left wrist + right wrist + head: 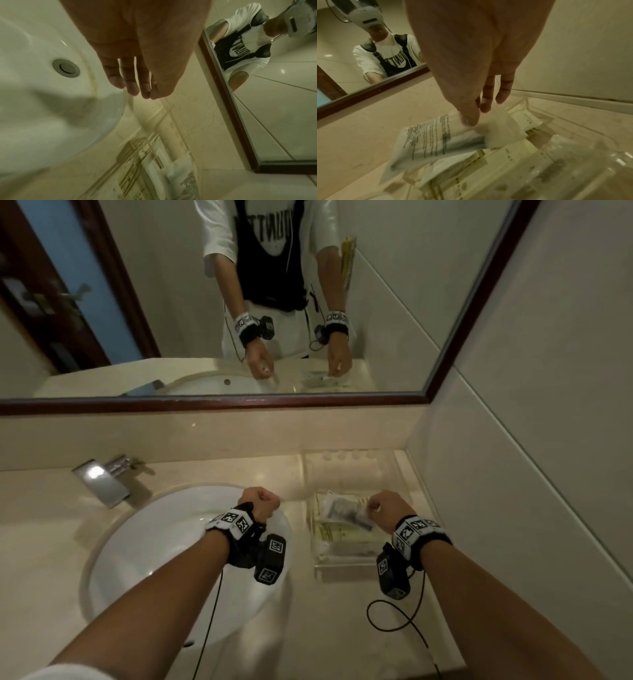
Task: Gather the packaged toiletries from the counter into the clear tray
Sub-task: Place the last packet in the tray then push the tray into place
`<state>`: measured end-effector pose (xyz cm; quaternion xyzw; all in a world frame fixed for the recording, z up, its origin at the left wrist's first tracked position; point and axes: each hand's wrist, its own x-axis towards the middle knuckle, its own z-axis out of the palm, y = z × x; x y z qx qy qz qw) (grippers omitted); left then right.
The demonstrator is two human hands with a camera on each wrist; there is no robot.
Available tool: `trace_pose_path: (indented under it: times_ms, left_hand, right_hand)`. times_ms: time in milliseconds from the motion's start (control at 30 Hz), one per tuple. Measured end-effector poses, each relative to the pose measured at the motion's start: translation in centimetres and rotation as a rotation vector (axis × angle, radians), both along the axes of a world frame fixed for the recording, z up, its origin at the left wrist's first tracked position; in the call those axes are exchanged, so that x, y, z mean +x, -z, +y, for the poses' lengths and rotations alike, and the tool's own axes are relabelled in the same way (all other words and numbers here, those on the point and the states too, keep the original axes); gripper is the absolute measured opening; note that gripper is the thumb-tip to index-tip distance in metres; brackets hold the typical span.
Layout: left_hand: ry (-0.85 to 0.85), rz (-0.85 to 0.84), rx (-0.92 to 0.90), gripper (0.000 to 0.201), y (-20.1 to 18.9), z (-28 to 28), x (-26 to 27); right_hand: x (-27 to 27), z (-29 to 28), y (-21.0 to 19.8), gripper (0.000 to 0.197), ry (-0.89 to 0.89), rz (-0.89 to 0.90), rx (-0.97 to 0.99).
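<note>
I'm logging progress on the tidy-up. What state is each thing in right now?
Clear tray: on the counter, holding several packets.
White packet: pinched by the right hand, over the tray.
Left hand: holds nothing visible, above the sink rim.
Faucet: no water running.

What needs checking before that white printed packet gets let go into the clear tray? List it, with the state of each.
1. Grip: right hand pinches the white printed packet by one edge between thumb and fingers: ok.
2. Position: the packet hangs over the clear plastic tray, partly past its near wall: not ok.
3. Room in the tray: cream packets with gold print already lie inside, space remains: ok.
4. Left hand over the white sink basin, fingers relaxed, holding nothing, clear of the tray: ok.
5. Packets left on the beige counter: none seen in the head view, but part is hidden: cannot tell.
</note>
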<state>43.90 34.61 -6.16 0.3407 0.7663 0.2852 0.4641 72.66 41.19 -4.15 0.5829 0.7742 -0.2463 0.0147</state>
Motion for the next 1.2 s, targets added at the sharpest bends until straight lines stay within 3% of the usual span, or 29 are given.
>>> trace_pose_path:
  times_ms: [433,833,967,1200]
  left_hand:
    - [0.055,0.157,0.001,0.018,0.5,0.3,3.0]
    - [0.105,0.088,-0.041,0.008,1.5,1.4,5.7]
    - [0.161,0.067,-0.022,0.006,1.8,1.4,7.4]
    - [0.383,0.236,-0.02,0.053,1.6,0.4,10.0]
  right_hand:
    - [0.8,0.0,4.3,0.029,-0.004,-0.146,0.015]
    - [1.0,-1.6,5.8,0.037,-0.024,-0.144,0.208]
    - [1.2,-3.0,6.7,0.052,-0.024,-0.088,0.139]
    - [1.6,-4.4,7.2,0.06,-0.116,-0.168,0.021]
